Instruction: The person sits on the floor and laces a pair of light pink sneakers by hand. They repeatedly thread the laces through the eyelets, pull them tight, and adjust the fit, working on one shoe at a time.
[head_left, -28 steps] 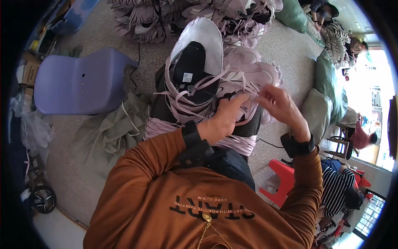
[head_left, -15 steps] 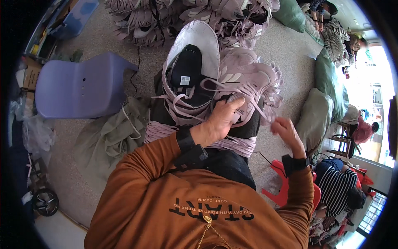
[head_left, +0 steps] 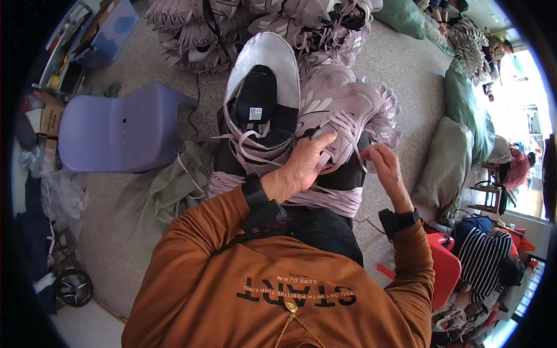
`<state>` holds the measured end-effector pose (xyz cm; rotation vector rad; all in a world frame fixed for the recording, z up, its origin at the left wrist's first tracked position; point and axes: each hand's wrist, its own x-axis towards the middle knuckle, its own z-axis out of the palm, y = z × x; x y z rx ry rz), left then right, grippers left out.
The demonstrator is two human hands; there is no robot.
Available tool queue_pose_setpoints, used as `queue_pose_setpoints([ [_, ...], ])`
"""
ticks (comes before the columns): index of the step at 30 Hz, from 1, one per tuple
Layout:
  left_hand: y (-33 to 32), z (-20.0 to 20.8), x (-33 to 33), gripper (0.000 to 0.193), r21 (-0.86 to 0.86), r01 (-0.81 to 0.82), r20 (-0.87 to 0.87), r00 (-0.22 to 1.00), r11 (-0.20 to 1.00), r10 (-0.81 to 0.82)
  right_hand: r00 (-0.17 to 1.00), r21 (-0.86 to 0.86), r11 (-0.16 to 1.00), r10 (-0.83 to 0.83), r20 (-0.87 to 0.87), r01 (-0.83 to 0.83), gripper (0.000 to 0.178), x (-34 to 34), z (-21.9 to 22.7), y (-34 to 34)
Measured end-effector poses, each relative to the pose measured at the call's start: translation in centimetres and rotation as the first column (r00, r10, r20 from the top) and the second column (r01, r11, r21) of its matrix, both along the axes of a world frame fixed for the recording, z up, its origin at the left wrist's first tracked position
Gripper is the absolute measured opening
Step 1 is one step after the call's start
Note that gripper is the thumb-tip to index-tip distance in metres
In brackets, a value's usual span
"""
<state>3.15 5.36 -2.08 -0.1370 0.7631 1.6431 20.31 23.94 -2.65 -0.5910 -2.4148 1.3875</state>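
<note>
A pale pink sneaker upper (head_left: 362,100) with white stripes lies over my right thigh. My left hand (head_left: 301,166) is closed on its tongue, thumb on top. Just right of the upper, my right hand (head_left: 384,165) pinches the end of a pink shoelace (head_left: 355,148) that runs from the eyelets. Beside it, on my left thigh, another upper (head_left: 235,95) stands with its white inside and a black lining showing, its lace loose at the front. Bundles of pink laces (head_left: 342,200) lie across both thighs. More uppers (head_left: 387,119) are nested behind the one in hand.
Stacked pink uppers (head_left: 194,35) fill the floor ahead. A purple stool (head_left: 119,130) and a grey-green cloth sack (head_left: 168,188) are at left. Full sacks (head_left: 444,162), a red stool (head_left: 444,269) and a person in a striped top (head_left: 478,249) are at right.
My right hand has drawn in slightly left and down, and the lace loop that stood up over the upper is now pulled down. My left hand keeps its hold on the tongue.
</note>
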Motion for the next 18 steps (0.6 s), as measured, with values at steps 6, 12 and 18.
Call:
queue_pose_setpoints([
  [6,-1.8,1.0,0.3,0.032,-0.057,0.145,-0.241,0.958,0.988,-0.155,0.934,-0.520,0.852,0.133,0.331,0.063,0.048,-2.2,2.7,-1.2],
  [12,-5.3,3.9,-1.3,0.027,-0.206,0.505,-0.553,0.646,0.838,-0.525,0.992,-0.835,0.546,0.124,0.010,-0.059,0.040,-2.5,5.6,-2.0],
  [18,-3.8,7.2,-2.6,0.009,0.037,0.207,-0.953,-0.286,0.978,0.096,0.912,-0.599,0.735,0.411,0.020,-0.318,0.031,-5.3,8.3,-1.9],
])
